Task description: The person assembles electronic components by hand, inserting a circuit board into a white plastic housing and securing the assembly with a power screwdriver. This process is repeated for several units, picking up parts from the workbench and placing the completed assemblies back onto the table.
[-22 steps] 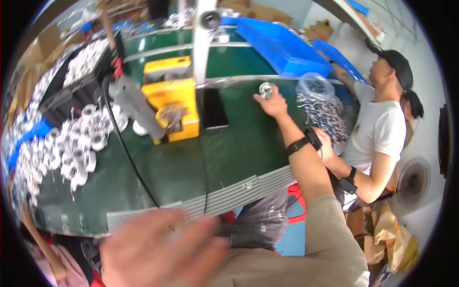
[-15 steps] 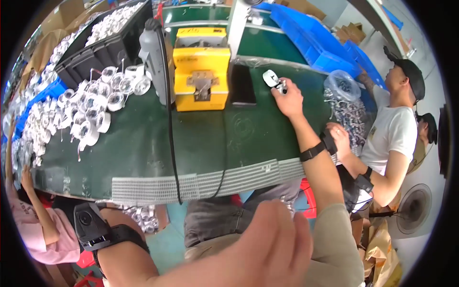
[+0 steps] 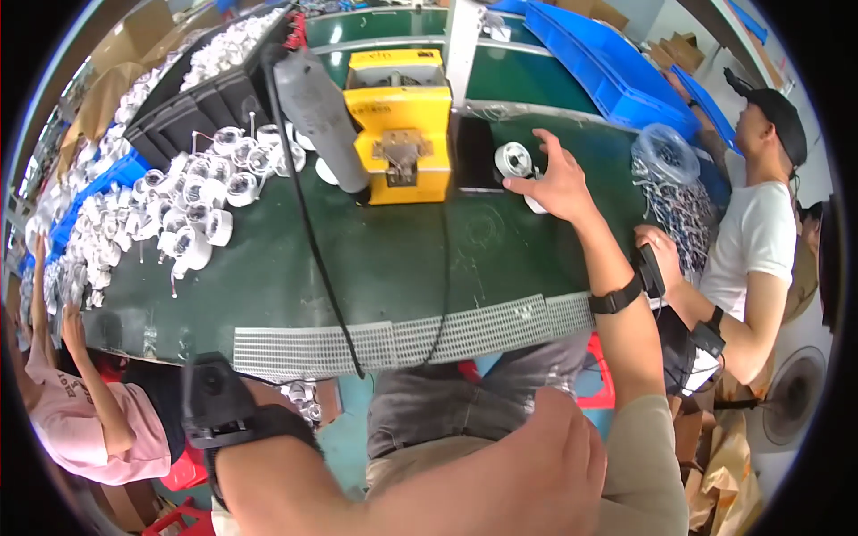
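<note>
My right hand (image 3: 561, 186) is over the far right of the green worktable (image 3: 393, 268), thumb and fingers spread apart and nothing gripped. Close by its thumb, a white round housing with a clear or silvery centre (image 3: 513, 161) sits beside the flat black pad (image 3: 478, 154). Another white piece (image 3: 535, 205) shows partly under the hand. My left hand (image 3: 545, 460) is large and blurred low in the picture, its back toward the camera. Its fingers look curled together, and what they hold, if anything, is hidden.
A yellow fixture (image 3: 407, 134) stands mid-table, with a tilted grey cylinder (image 3: 317, 107) and its black cable (image 3: 313, 232) beside it. White housings (image 3: 192, 192) heap at left before a black crate (image 3: 192, 116). A co-worker (image 3: 751, 214) sits right near small metal parts (image 3: 675, 210).
My right hand has opened around the white housing, which now faces upward nearer the black pad. The grey cylinder has gone from upright to tilted. The whole view has shifted slightly.
</note>
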Demonstrator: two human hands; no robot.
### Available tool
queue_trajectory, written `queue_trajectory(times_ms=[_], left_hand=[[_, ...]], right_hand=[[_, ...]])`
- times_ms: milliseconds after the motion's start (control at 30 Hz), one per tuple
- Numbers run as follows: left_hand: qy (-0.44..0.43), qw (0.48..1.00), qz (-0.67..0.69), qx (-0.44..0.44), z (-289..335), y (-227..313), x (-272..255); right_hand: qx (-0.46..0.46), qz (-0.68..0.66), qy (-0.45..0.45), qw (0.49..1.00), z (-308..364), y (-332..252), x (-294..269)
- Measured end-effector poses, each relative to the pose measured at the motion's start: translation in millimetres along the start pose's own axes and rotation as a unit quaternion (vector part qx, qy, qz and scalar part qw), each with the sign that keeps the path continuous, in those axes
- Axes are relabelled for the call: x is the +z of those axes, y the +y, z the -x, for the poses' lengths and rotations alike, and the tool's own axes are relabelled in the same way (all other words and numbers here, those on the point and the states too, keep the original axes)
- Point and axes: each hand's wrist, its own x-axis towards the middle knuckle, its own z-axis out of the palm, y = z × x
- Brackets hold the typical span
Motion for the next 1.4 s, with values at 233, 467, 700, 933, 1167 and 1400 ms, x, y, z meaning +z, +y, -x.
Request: queue_trajectory(times_ms=[233,467,700,933,1167,1400], left_hand=[[0.337,0.888,0.234,-0.206,11.7,19.6,66.4],[0.448,0.518,0.635,-0.358,106.3,-21.4,232.6],[0.391,0.236,0.851,-0.260,12.7,-34.0,254.0],[0.425,0.240,0.841,-0.236,6.3,-42.1,265.9],[0.447,0.310,0.803,-0.244,15.3,-36.1,265.4],[0.424,0.457,0.759,-0.189,17.8,-41.0,270.8]], right_hand=[[0.013,0.041,-0.210,0.977,-27.8,-37.4,13.5],[-0.243,-0.122,0.108,0.956,-0.5,-65.0,-23.1],[-0.446,-0.300,-0.066,0.840,37.2,-124.0,2.5],[-0.402,-0.311,-0.152,0.848,37.5,-115.1,5.6],[0.079,-0.561,-0.361,0.741,47.8,-102.5,21.9],[0.124,-0.576,-0.449,0.671,45.6,-103.8,16.4]])
